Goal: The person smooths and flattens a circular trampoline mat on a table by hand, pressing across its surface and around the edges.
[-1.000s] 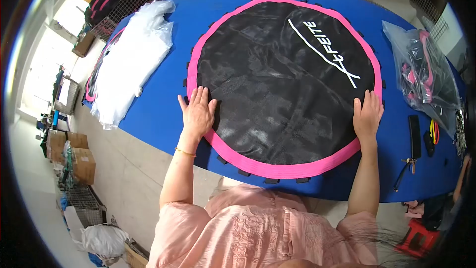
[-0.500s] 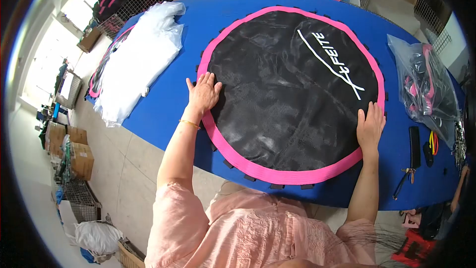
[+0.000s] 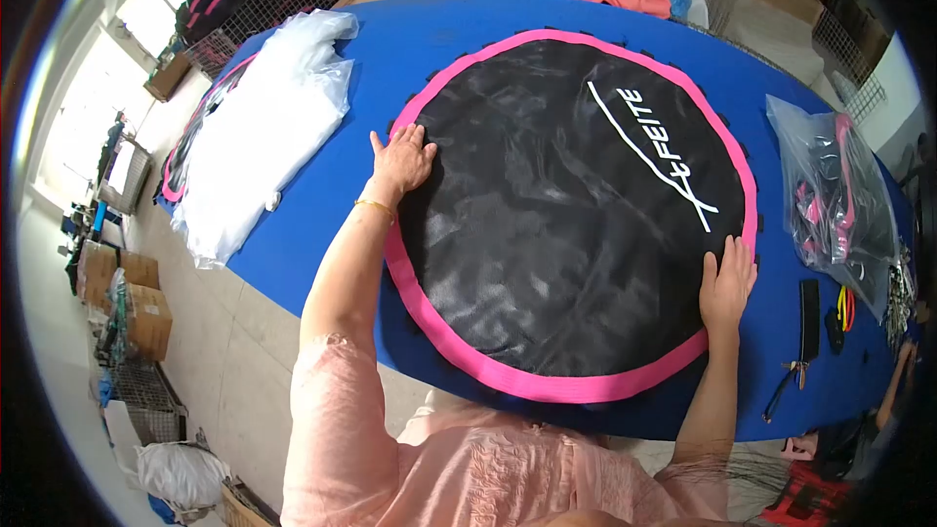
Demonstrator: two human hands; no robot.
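On the table, each flat hand touches the mat.

Round black mat spread across the tabletop

It lies flat, slightly rippled and shiny, with a pink border and small dark tabs. White lettering and a curved line sit toward the tabletop's right edge; the mat's near rim lies just inside the near edge.

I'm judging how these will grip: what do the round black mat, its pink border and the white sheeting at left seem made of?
Round black mat: probably woven synthetic, with a soft sheen and creases.
Pink border: likely matte fabric webbing, given faint lines along it.
White sheeting: seemingly thin plastic film; translucent, crinkled edges.
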